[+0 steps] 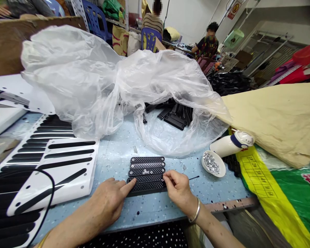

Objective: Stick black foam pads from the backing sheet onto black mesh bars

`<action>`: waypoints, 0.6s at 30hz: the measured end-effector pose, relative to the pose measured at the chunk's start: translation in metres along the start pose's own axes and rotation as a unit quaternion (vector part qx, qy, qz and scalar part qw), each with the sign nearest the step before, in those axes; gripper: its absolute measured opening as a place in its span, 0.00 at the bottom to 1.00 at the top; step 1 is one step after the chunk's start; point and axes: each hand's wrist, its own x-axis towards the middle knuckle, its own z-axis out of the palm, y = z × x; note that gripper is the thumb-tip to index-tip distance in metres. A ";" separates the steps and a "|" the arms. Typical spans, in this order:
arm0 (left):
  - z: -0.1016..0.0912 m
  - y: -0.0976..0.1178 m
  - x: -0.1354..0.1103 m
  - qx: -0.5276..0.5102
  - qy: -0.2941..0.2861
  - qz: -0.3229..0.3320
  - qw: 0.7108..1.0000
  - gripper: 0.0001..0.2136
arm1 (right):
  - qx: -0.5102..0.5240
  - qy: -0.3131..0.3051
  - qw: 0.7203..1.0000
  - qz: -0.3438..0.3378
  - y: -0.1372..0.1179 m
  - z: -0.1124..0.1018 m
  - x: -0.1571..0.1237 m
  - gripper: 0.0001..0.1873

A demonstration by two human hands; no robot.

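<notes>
Several black textured plastic strips (147,173) lie side by side on the light blue speckled table (113,155) in front of me. One strip carries small silver washers around its middle. My left hand (109,200) rests flat beside the strips, its index finger touching the left end of the nearest ones. My right hand (177,187) is at the strips' right end with thumb and fingers pinched together; what they pinch is too small to make out.
A small white bowl (213,164) of silver parts and a white bottle (231,143) lie to the right. A clear plastic bag (113,86) with more black strips (174,115) lies behind. White slotted panels (51,172) sit left, a cable over them. Two people sit far behind.
</notes>
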 end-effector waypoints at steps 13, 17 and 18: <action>0.000 -0.001 0.000 -0.009 0.011 0.001 1.000 0.27 | 0.098 -0.023 0.985 0.141 0.006 0.001 -0.002 0.12; 0.000 -0.002 0.000 -0.014 0.015 0.002 1.000 0.28 | 0.124 -0.029 0.977 0.172 0.005 0.002 0.001 0.13; -0.001 -0.002 -0.001 -0.016 0.017 0.003 1.000 0.27 | 0.131 -0.031 0.974 0.180 0.005 0.002 0.002 0.13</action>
